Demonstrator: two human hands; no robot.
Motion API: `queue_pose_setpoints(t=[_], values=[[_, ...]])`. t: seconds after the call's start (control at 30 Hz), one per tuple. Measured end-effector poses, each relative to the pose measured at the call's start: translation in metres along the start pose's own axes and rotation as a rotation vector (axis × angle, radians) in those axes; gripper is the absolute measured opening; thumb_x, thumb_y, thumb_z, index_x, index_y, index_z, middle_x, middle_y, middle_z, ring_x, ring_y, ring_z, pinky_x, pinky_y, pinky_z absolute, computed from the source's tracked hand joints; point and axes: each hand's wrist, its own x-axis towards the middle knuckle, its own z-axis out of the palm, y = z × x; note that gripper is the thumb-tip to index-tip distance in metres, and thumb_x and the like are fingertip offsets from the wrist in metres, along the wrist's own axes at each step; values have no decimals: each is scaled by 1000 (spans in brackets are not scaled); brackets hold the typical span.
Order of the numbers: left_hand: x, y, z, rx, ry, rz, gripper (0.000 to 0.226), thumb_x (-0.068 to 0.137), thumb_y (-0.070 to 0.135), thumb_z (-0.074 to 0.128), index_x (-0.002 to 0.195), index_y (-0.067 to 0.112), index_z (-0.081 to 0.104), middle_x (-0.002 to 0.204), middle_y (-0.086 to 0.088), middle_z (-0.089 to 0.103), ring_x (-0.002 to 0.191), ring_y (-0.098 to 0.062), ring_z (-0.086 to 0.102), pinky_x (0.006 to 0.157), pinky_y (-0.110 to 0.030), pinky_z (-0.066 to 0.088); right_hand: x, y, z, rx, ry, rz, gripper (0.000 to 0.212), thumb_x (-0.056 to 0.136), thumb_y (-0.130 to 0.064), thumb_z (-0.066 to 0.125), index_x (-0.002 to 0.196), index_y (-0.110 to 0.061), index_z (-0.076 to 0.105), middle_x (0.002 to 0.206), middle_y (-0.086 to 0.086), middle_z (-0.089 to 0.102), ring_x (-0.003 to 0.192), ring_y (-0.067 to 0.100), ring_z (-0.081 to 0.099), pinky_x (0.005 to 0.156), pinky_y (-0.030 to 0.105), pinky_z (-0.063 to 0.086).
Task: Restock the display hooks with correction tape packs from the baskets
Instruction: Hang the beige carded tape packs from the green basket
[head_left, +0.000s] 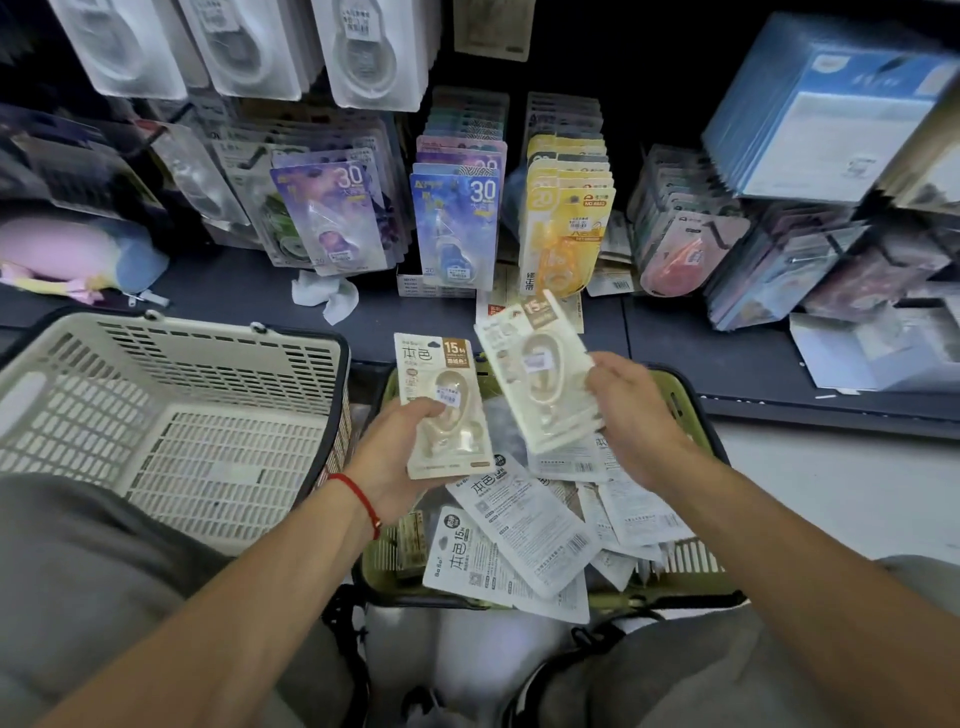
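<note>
My left hand (392, 457) grips a cream correction tape pack (441, 384) upright by its lower left side. My right hand (631, 410) holds a second cream pack (535, 364), tilted left, by its right edge. Both packs hover over the green basket (691, 400), which holds several more packs (524, 535), mostly face down. Display hooks behind carry purple packs (332, 213), blue packs (454, 223) and yellow packs (566, 228).
An empty cream basket (171, 405) sits at my left. A crumpled white tissue (327, 296) and a pink and blue plush (78, 254) lie on the dark shelf (239, 291). More hanging stock (691, 228) crowds the right. My knees are below.
</note>
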Motion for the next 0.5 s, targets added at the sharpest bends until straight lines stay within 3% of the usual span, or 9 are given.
queue_pose_setpoints(t=[0.03, 0.1, 0.17, 0.23, 0.3, 0.4, 0.43, 0.5], values=[[0, -3, 3, -4, -64, -23, 41, 100, 27, 61, 138, 12, 59, 131, -23, 69, 115, -40, 68, 84, -52, 60, -5, 3, 7, 92, -87, 37, 25, 106, -5, 45, 111, -11, 68, 102, 8, 72, 88, 25, 67, 80, 38, 54], [0, -9, 7, -14, -145, -19, 51, 94, 31, 68, 142, 17, 58, 132, -17, 71, 118, -39, 69, 86, -56, 61, -10, 16, 21, 13, -224, 33, 22, 108, -10, 50, 118, -16, 69, 113, 5, 75, 98, 22, 74, 85, 35, 61], [2, -16, 6, -48, -172, 23, 53, 94, 15, 71, 144, 20, 54, 133, -17, 70, 116, -42, 70, 86, -60, 61, -8, 34, 32, -216, -239, -66, 19, 106, -20, 57, 119, -23, 71, 111, -4, 75, 96, 13, 74, 80, 27, 60], [4, -20, 2, -74, -163, 48, 56, 95, 3, 69, 145, 21, 53, 135, -18, 68, 115, -44, 70, 85, -62, 61, 4, 47, 31, -448, -166, -182, 27, 106, -23, 55, 128, -23, 71, 125, -5, 70, 110, 11, 67, 91, 25, 53], [6, -20, -3, -94, -130, 62, 56, 95, 1, 68, 144, 24, 53, 134, -17, 69, 115, -43, 71, 87, -66, 59, 21, 62, 18, -800, -184, -263, 43, 105, -21, 53, 148, -19, 55, 148, 4, 54, 137, 21, 48, 113, 34, 40], [9, -17, -11, -108, -90, 94, 59, 92, 2, 71, 143, 28, 55, 131, -14, 72, 114, -42, 71, 94, -69, 55, 37, 84, -5, -1230, -478, -220, 80, 97, -31, 64, 166, -23, 24, 172, 6, 21, 158, 26, 17, 128, 42, 21], [10, -16, -12, -113, -87, 105, 61, 89, 4, 73, 142, 29, 56, 130, -13, 72, 113, -41, 72, 92, -68, 56, 37, 88, -8, -1265, -530, -192, 83, 98, -33, 64, 167, -25, 18, 174, 4, 17, 159, 26, 15, 128, 41, 21], [12, -16, -13, -130, -81, 108, 65, 81, 7, 78, 138, 31, 58, 128, -12, 74, 110, -41, 73, 84, -64, 60, 38, 97, -11, -1278, -475, -290, 74, 102, -29, 58, 166, -25, 20, 168, 7, 33, 151, 29, 36, 119, 42, 37]])
